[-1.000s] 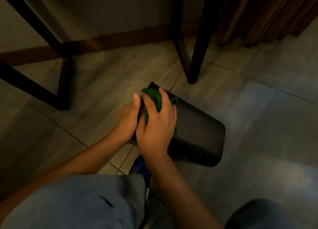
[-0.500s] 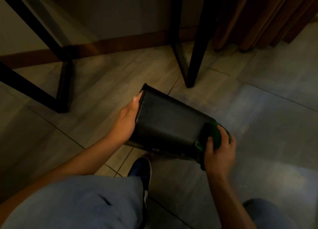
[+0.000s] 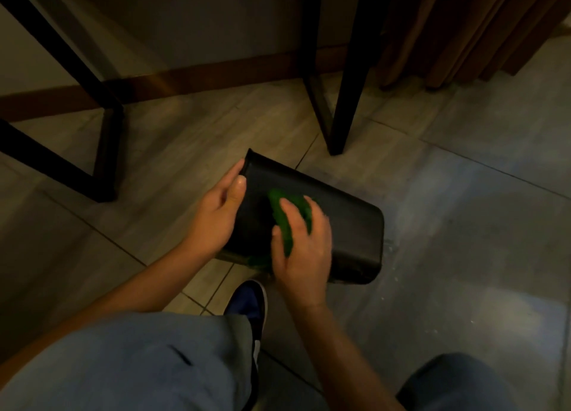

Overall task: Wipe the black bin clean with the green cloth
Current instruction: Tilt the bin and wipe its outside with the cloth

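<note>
Now: black bin (image 3: 346, 225) on its side on the tiled floor (image 3: 463, 225), near a black furniture leg (image 3: 349, 95).
I log my left hand (image 3: 216, 216) clasping its left rim; my right hand (image 3: 304, 250) presses the green cloth (image 3: 282, 216) flat onto its upper side.

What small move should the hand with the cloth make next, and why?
Probably sweep the right hand and green cloth toward the bin's closed end. The cloth lies on the upper side near the rim, the left hand steadies the rim, and the stretch to the right is uncovered.
</note>
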`<state>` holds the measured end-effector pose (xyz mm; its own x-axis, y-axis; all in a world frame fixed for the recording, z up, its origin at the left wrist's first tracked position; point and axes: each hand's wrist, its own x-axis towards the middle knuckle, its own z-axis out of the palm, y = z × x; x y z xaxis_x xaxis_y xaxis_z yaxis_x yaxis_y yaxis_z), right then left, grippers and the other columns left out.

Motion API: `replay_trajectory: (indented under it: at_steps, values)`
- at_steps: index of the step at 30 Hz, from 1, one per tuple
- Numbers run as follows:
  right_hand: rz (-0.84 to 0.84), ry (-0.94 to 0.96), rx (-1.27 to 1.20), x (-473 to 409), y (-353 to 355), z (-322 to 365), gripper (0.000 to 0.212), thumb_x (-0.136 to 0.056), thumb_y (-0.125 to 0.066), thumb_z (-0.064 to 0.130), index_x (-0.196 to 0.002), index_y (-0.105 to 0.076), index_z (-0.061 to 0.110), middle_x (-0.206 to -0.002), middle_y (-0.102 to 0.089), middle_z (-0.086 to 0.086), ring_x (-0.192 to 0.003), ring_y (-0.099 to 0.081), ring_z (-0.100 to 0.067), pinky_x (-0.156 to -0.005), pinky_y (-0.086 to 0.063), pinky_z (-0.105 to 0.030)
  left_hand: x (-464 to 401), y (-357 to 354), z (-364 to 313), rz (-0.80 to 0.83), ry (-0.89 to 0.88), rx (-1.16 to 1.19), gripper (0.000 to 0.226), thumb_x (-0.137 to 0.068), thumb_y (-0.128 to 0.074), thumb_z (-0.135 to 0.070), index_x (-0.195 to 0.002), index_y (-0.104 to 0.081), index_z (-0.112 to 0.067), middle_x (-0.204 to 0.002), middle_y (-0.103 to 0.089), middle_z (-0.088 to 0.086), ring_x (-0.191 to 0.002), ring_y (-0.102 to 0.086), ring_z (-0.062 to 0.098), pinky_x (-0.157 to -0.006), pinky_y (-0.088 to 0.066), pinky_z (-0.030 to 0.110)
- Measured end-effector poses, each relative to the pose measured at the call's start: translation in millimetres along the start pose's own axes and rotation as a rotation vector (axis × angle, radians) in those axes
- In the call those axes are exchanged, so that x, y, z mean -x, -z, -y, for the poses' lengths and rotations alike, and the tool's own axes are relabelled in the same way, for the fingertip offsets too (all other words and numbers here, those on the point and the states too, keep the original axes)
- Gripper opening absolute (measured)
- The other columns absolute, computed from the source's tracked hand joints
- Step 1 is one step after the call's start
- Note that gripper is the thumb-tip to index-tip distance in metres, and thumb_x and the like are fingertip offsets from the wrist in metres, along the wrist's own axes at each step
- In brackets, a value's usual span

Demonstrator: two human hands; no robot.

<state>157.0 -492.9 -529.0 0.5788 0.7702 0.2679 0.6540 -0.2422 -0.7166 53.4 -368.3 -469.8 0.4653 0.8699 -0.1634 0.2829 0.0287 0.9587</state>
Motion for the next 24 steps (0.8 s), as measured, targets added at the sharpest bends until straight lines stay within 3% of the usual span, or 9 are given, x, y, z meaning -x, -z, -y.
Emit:
replay_trajectory:
  at_steps: [3,7,10,14,16,19,21,24]
  values:
    - [-0.073,-0.183,0.03,10,18,-43,0.053,-0.1,-0.062,0.028,-0.149,-0.044,0.035,-0.157,-0.035,-0.002,-0.145,-0.037,-0.02,-0.115,-0.041,-0.058,-1,3,1,-0.025,-0.017,-0.056,0.064,-0.094,-0.042,-0.05,-0.153,-0.038,-0.023,-0.153,-0.046,-0.004,-0.139,-0.042,0.004,-0.119,-0.035,0.035]
    - [-0.12,-0.312,0.036,21,45,-93,0.05,-0.103,-0.058,0.029,-0.151,-0.043,0.036,-0.162,-0.033,-0.003,-0.146,-0.041,-0.027,-0.115,-0.044,-0.056,-3,4,1,-0.029,-0.046,-0.103,0.063,-0.096,-0.038,-0.05,-0.153,-0.038,-0.023,-0.154,-0.045,-0.003,-0.141,-0.041,0.008,-0.12,-0.033,0.04]
    - [-0.122,-0.345,0.041,23,46,-97,0.05,-0.104,-0.056,0.03,-0.151,-0.04,0.036,-0.164,-0.029,-0.002,-0.146,-0.042,-0.028,-0.115,-0.041,-0.045,-6,3,-1,-0.003,-0.041,-0.1,0.064,-0.095,-0.038,-0.05,-0.152,-0.038,-0.024,-0.153,-0.046,-0.002,-0.14,-0.044,0.01,-0.118,-0.036,0.04]
    - [-0.224,-0.486,-0.038,17,48,-107,0.049,-0.104,-0.055,0.026,-0.152,-0.043,0.028,-0.156,-0.038,-0.01,-0.139,-0.046,-0.028,-0.112,-0.039,-0.039,-4,0,-4,0.001,-0.046,-0.081,0.061,-0.096,-0.039,-0.044,-0.152,-0.037,-0.021,-0.151,-0.047,-0.002,-0.137,-0.045,0.005,-0.116,-0.035,0.027]
    - [-0.238,-0.571,-0.031,13,58,-113,0.05,-0.104,-0.056,0.024,-0.152,-0.045,0.026,-0.155,-0.04,-0.012,-0.138,-0.047,-0.032,-0.114,-0.04,-0.044,-2,-2,-7,0.021,-0.046,-0.067,0.053,-0.101,-0.041,-0.034,-0.152,-0.036,-0.02,-0.149,-0.046,-0.005,-0.13,-0.047,-0.007,-0.115,-0.034,0.021]
    - [-0.143,-0.424,0.119,9,71,-113,0.049,-0.102,-0.058,0.021,-0.149,-0.048,0.027,-0.161,-0.036,-0.008,-0.142,-0.046,-0.033,-0.116,-0.042,-0.05,1,-2,-9,0.064,-0.067,-0.08,0.053,-0.1,-0.046,-0.027,-0.152,-0.035,-0.018,-0.146,-0.045,-0.009,-0.119,-0.045,-0.025,-0.115,-0.035,0.023]
    - [-0.092,-0.36,0.142,-2,73,-114,0.047,-0.102,-0.057,0.022,-0.149,-0.049,0.028,-0.162,-0.036,-0.005,-0.142,-0.046,-0.031,-0.115,-0.043,-0.048,3,-1,-9,0.086,-0.074,-0.1,0.061,-0.096,-0.049,-0.033,-0.153,-0.033,-0.018,-0.15,-0.044,-0.005,-0.126,-0.048,-0.014,-0.116,-0.037,0.029]
    - [-0.158,-0.468,0.011,-29,71,-114,0.044,-0.102,-0.059,0.016,-0.145,-0.055,0.023,-0.156,-0.045,-0.005,-0.139,-0.049,-0.028,-0.113,-0.038,-0.034,4,-3,-11,0.081,-0.089,-0.114,0.064,-0.094,-0.051,-0.038,-0.153,-0.032,-0.02,-0.154,-0.045,0.001,-0.14,-0.045,0.01,-0.12,-0.034,0.041]
